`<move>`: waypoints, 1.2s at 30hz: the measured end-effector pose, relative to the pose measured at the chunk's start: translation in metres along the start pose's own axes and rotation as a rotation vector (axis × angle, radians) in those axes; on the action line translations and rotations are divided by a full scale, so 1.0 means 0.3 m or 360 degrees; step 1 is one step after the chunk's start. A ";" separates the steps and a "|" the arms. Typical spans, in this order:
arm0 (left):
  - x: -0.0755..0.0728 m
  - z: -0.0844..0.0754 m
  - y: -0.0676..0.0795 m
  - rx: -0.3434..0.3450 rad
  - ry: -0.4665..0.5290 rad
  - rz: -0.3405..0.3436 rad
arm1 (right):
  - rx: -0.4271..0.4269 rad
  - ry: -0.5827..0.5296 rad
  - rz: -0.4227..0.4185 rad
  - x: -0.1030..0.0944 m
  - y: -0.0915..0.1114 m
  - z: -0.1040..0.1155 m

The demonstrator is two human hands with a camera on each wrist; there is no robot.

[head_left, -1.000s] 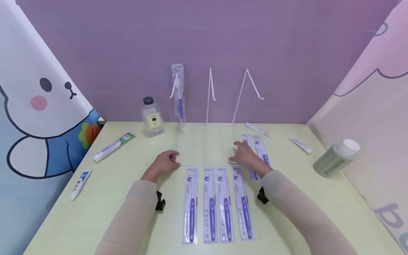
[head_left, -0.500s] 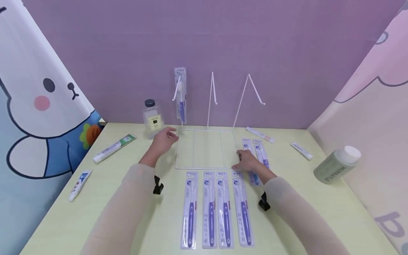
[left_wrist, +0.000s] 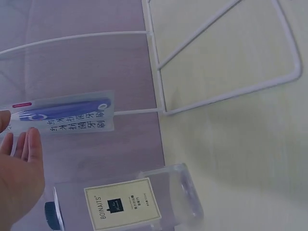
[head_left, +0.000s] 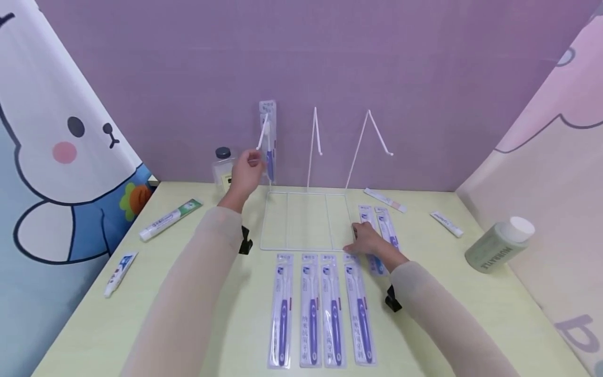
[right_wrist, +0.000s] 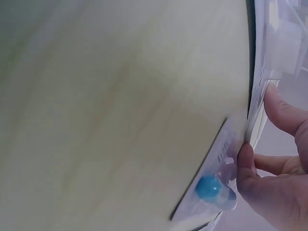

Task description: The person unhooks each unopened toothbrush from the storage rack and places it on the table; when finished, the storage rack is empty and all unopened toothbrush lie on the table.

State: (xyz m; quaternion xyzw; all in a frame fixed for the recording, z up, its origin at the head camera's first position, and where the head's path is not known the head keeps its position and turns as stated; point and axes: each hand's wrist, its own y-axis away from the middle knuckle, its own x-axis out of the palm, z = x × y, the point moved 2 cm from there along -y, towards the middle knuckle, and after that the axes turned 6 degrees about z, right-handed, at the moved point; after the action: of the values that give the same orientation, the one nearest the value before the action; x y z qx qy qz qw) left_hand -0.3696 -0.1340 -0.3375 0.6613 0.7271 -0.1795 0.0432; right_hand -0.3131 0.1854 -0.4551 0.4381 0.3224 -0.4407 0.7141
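Note:
My left hand point(head_left: 247, 172) is raised beside the packaged toothbrush point(head_left: 270, 157) that hangs on the left hook of a white wire rack point(head_left: 311, 152). In the left wrist view, its straight fingers point(left_wrist: 33, 147) and thumb lie close to this clear package with a purple handle. My right hand point(head_left: 369, 242) grips the right front corner of the rack's base, thumb at the front and fingers along the side wire. Several packaged toothbrushes, one of them the leftmost package point(head_left: 283, 319), lie in a row before the rack. Two packages point(head_left: 386, 225) lie right of it, one partly covered by my right hand.
A clear bottle with a black cap point(head_left: 223, 153) stands behind my left hand. Toothpaste tubes lie at the left, including a green-ended tube point(head_left: 170, 220) and a small tube point(head_left: 120, 275). At the right are a slim tube point(head_left: 445, 224) and a tilted green bottle point(head_left: 498, 245).
My left hand has left the rack's front left corner and risen back to the hanging toothbrush. The right hand stays at its corner. The view has shifted slightly.

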 end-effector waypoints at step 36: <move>0.021 -0.091 -0.109 0.0149 0.0129 -0.0202 | -0.0010 0.0020 -0.0009 0.019 0.015 0.006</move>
State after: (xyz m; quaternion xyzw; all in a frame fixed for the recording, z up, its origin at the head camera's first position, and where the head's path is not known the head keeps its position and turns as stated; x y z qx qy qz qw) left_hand -0.3975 -0.1215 -0.3073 0.6219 0.7595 -0.1889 -0.0287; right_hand -0.3065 0.1829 -0.4577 0.4376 0.3294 -0.4391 0.7122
